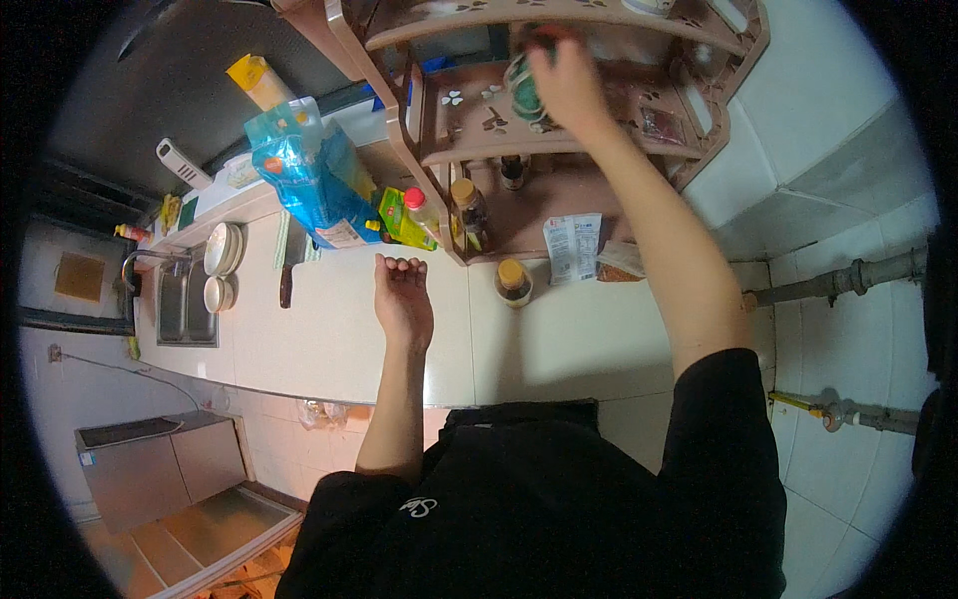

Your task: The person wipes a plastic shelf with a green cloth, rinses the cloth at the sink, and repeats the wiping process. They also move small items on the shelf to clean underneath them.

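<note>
My right hand point(566, 86) reaches up to the middle shelf of a brown rack point(464, 153). Its fingers are around the top of a green glass-like jar point(528, 96) with a reddish top; motion blur hides the exact grip. My left hand point(404, 299) hovers over the pale countertop point(337, 337), palm up, with loosely curled fingers and nothing in it. Between my arms a dark bottle with a yellow cap point(513, 283) stands on the counter. Right of it lie a white printed packet point(572, 248) and a clear bag of brown grains point(621, 263).
Left of the rack stand a blue bag point(307, 180), a green-yellow pouch point(404, 217) and a red-capped bottle point(416, 201). A cleaver point(287, 281) lies near stacked bowls point(221, 251) and a sink point(183, 307). Another yellow-capped jar point(468, 206) sits at the rack's lower left.
</note>
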### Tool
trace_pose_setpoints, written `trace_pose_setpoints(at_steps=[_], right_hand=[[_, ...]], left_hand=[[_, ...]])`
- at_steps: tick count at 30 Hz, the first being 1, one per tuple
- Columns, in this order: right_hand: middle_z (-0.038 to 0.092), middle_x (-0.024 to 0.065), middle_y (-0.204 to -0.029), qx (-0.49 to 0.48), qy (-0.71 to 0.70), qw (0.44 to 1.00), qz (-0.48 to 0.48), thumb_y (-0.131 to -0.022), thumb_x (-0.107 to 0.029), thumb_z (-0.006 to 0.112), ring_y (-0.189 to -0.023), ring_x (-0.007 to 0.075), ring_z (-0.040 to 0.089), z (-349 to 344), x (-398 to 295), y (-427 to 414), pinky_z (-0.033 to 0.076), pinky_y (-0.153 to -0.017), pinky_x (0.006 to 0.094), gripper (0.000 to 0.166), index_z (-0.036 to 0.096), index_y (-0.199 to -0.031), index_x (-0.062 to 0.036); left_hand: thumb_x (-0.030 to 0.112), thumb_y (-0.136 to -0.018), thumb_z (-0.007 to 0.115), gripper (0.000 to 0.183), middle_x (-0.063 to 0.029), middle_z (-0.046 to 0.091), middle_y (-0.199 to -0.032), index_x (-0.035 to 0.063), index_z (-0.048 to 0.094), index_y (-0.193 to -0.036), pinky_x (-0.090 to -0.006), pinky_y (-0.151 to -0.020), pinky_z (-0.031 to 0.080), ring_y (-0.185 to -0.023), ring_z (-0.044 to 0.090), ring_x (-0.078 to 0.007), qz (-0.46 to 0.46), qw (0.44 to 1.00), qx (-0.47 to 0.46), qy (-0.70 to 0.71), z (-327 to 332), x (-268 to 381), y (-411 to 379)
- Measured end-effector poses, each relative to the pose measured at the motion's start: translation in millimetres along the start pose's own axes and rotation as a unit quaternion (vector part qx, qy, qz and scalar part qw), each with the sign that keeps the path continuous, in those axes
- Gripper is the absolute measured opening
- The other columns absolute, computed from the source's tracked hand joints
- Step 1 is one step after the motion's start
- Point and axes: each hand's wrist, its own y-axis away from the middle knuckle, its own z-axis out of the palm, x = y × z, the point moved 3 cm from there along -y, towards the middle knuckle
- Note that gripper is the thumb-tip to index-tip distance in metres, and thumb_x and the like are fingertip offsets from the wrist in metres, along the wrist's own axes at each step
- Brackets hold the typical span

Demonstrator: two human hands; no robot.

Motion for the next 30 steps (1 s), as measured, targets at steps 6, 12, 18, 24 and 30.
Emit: trace_pose_setpoints(at_steps=[6,12,18,24,30], right_hand=[[0.056,0.0213,-0.112,-0.116,0.228,0.964,-0.076,-0.091,-0.030,0.053,-0.108,0.0366,0.055,50,19,10,0.047,-0.088,0.0492,0.034,0.052,-0.115,-0.0060],[0.056,0.0200,-0.114,-0.127,0.327,0.935,-0.046,-0.091,-0.024,0.045,-0.105,0.0397,0.057,44,22,7,0.047,-0.086,0.0521,0.032,0.052,-0.116,-0.0063],[0.056,0.0221,-0.114,-0.141,0.339,0.930,0.010,-0.089,-0.035,0.046,-0.105,0.0410,0.057,13,43,-9,0.047,-0.087,0.0514,0.042,0.051,-0.118,-0.0053],[0.051,0.0247,-0.120,-0.145,0.354,0.921,-0.069,-0.088,-0.047,0.051,-0.104,0.0445,0.055,20,17,15,0.045,-0.091,0.0494,0.053,0.050,-0.123,-0.0072],[0.050,0.0256,-0.120,-0.174,0.327,0.929,-0.013,-0.091,-0.038,0.050,-0.104,0.0454,0.055,40,40,-3,0.046,-0.091,0.0502,0.044,0.052,-0.120,-0.0057]], left_hand=[[0.030,-0.099,0.047,0.027,-0.0012,0.054,-0.077,0.0109,0.051,-0.080,-0.0336,-0.087,0.041,-0.082,0.052,-0.0165,0.013,1.000,0.008,-0.024,6,1,11],[0.028,-0.099,0.046,0.027,-0.0030,0.053,-0.077,0.0094,0.051,-0.081,-0.0340,-0.088,0.042,-0.080,0.051,-0.0158,0.024,0.998,-0.047,-0.030,30,4,7],[0.028,-0.100,0.045,0.028,-0.0025,0.051,-0.076,0.0089,0.050,-0.081,-0.0337,-0.087,0.042,-0.078,0.050,-0.0152,0.027,0.999,-0.002,-0.029,7,11,14],[0.029,-0.099,0.046,0.028,-0.0022,0.051,-0.077,0.0094,0.050,-0.081,-0.0335,-0.086,0.042,-0.078,0.050,-0.0155,0.012,0.999,0.019,-0.031,-13,6,24],[0.030,-0.099,0.046,0.029,-0.0023,0.052,-0.075,0.0103,0.050,-0.079,-0.0345,-0.086,0.043,-0.078,0.051,-0.0159,0.028,0.998,0.042,-0.043,-27,24,56]])
